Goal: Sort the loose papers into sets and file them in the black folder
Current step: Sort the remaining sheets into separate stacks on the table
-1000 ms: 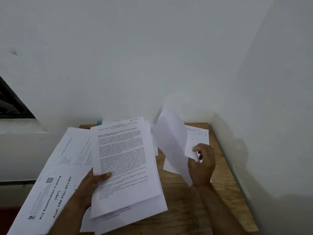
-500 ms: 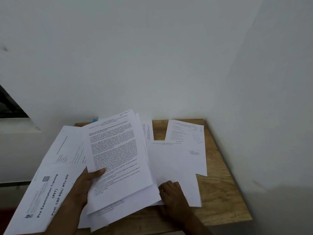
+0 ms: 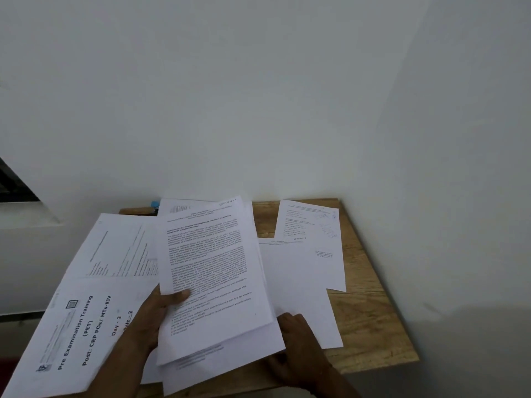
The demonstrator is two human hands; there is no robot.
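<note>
My left hand (image 3: 156, 310) grips a stack of printed sheets (image 3: 209, 271) above the wooden table (image 3: 370, 320), thumb on the top page of dense text. My right hand (image 3: 296, 340) lies at the stack's lower right corner, partly under the sheets; its fingers are hidden. A nearly blank sheet (image 3: 298, 288) lies flat on the table to the right, over another printed page (image 3: 310, 222) at the back. A cover page reading "Pre Examination Training" (image 3: 74, 334) hangs off the table's left side, beside another page (image 3: 120, 248). No black folder is visible.
White walls close the table in at the back and on the right. A small blue object (image 3: 155, 203) peeks out behind the papers at the back left. A dark opening (image 3: 14, 185) sits in the wall at far left.
My right hand laid the sheet it held upright flat on the table at right, then moved down to the held stack's lower right corner. The left hand kept its grip.
</note>
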